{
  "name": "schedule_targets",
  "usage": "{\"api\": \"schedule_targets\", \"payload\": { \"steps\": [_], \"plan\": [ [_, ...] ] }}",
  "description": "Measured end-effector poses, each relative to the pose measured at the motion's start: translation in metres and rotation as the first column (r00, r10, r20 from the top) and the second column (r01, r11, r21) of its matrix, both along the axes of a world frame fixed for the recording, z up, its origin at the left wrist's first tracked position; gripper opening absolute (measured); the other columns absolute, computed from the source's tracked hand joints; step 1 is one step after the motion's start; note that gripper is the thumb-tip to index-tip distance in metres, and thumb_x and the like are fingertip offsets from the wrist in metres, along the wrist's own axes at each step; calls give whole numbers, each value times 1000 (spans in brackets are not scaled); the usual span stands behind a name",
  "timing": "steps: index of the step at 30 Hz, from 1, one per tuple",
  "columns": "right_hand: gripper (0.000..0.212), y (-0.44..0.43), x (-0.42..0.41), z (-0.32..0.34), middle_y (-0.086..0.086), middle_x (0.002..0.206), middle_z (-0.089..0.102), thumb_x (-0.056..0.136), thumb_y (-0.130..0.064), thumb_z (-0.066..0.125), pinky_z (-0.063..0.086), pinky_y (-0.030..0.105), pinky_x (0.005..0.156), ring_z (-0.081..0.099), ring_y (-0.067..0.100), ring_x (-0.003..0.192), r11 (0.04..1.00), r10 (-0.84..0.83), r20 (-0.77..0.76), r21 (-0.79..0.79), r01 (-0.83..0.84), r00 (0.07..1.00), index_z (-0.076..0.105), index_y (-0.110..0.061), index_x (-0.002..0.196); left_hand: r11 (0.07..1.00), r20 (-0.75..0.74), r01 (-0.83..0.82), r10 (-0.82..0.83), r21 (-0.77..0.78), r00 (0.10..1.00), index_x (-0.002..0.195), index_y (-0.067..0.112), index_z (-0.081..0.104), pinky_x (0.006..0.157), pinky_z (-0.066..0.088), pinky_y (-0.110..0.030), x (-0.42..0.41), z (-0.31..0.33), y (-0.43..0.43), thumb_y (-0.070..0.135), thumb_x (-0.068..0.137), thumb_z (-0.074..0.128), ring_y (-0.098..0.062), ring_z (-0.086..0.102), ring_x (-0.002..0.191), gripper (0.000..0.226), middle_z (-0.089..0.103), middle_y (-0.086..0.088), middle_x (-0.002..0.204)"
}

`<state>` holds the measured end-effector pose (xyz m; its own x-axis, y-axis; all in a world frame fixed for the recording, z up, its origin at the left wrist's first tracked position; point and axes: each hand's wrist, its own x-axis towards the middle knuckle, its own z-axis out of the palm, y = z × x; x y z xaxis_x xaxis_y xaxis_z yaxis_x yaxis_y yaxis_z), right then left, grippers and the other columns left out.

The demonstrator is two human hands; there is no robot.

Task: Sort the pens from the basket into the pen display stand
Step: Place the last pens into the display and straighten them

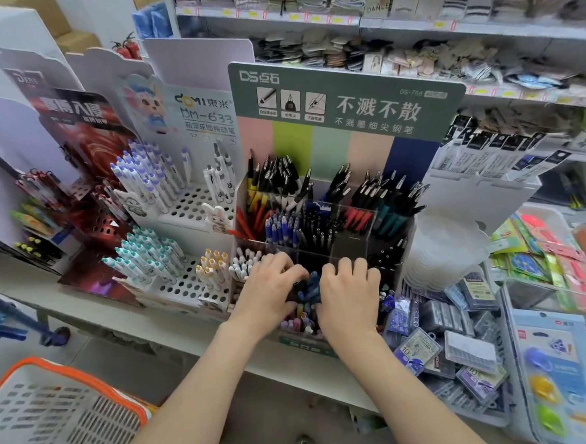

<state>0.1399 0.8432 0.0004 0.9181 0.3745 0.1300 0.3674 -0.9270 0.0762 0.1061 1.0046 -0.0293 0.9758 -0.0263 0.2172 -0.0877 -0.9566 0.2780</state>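
Both hands are in the pen display stand (pixel 365 142), which sits on the white bench (pixel 174 318), at the lower tiers in the middle.
- Left grip (pixel 271 288): fingers curled in from the left onto a bunch of blue pens (pixel 307 289), grasping it.
- Right grip (pixel 348 287): knuckles up, fingers curled over the same bunch from the right, also grasping it. Fingertips are hidden behind the pens, so exact contact can't be told.
- The blue pens stand roughly upright between the two hands, in a clear compartment. Whether their tips are seated at the bottom can't be told.
- Pastel pens (pixel 299 322) sit in the front-most compartment, just below the hands.
- Tiers behind: blue-capped pens (pixel 281 227), black pens (pixel 319 230), and red pens (pixel 250 221) at the left edge.
- Basket (pixel 57 425): white mesh with an orange rim, lower left, below bench level and well apart from the stand.
- Left of the stand: a white perforated rack (pixel 184 208) with white-and-purple pens (pixel 151 175) and teal-capped pens (pixel 142 255).
- Right of the stand: flat refill boxes (pixel 446 343) lie piled on the bench.
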Motion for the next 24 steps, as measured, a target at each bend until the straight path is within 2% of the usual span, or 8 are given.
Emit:
{"api": "schedule_targets", "payload": {
  "steps": [4, 8, 10, 12, 15, 19, 20, 24],
  "plan": [
    [28, -3, 4, 7, 8, 109, 63, 83, -9, 71, 39, 43, 89, 54, 33, 107, 994, 103, -46, -22, -105, 994, 61, -17, 107, 989, -21, -83, 86, 124, 996, 118, 27, 66, 85, 46, -40, 3, -6, -9, 32, 64, 97, -24, 50, 101, 62, 52, 0, 110],
    [29, -3, 15, 9, 4, 91, 70, 77, 0, 77, 42, 41, 82, 61, 31, 94, 962, 268, -36, 55, -266, 963, 62, -17, 94, 965, 56, -198, 191, 174, 980, 93, 20, 70, 75, 47, -44, 11, -3, -15, 33, 67, 96, -29, 56, 88, 39, 58, -4, 96],
    [34, -1, 19, 3, 2, 75, 67, 70, 3, 83, 42, 40, 71, 62, 29, 76, 958, 254, 45, 123, -258, 966, 63, -16, 89, 940, 41, -294, 291, 173, 956, 88, 19, 67, 73, 47, -41, 13, 5, -20, 40, 73, 92, -29, 62, 85, 36, 64, -2, 89],
    [28, -1, 18, -4, 0, 65, 62, 76, 1, 80, 37, 38, 65, 56, 27, 65, 947, 182, 172, 236, -219, 968, 63, -14, 93, 906, 17, -388, 391, 169, 920, 98, 19, 64, 70, 49, -38, 15, 15, -25, 51, 85, 82, -26, 69, 85, 39, 69, 0, 91],
    [17, -3, 11, -11, 0, 69, 61, 87, -10, 76, 33, 39, 67, 52, 27, 70, 932, 140, 239, 296, -210, 961, 61, -16, 95, 855, -6, -483, 493, 190, 870, 109, 18, 59, 70, 54, -36, 16, 21, -29, 59, 95, 67, -22, 72, 91, 44, 70, 0, 100],
    [8, -10, 4, -19, 1, 76, 63, 86, -13, 70, 35, 40, 68, 52, 27, 75, 912, 157, 207, 345, -222, 966, 63, -17, 85, 885, -47, -444, 454, 140, 890, 113, 18, 59, 73, 54, -36, 18, 23, -34, 55, 97, 69, -23, 70, 98, 41, 68, -1, 108],
    [3, -12, 5, -20, 0, 79, 64, 89, -16, 67, 37, 40, 69, 54, 26, 77, 899, 155, 203, 376, -223, 967, 65, -18, 89, 906, -24, -413, 417, 94, 909, 112, 17, 60, 71, 52, -36, 19, 22, -34, 51, 96, 71, -24, 70, 95, 39, 68, -2, 106],
    [11, -16, 8, -6, -3, 84, 67, 98, -20, 59, 44, 39, 66, 59, 22, 76, 798, 65, 183, 580, -161, 981, 69, -18, 102, 956, 149, -291, 291, -23, 945, 94, 15, 62, 60, 43, -34, 20, 20, -37, 37, 93, 68, -24, 61, 75, 22, 61, 0, 86]
  ]
}}
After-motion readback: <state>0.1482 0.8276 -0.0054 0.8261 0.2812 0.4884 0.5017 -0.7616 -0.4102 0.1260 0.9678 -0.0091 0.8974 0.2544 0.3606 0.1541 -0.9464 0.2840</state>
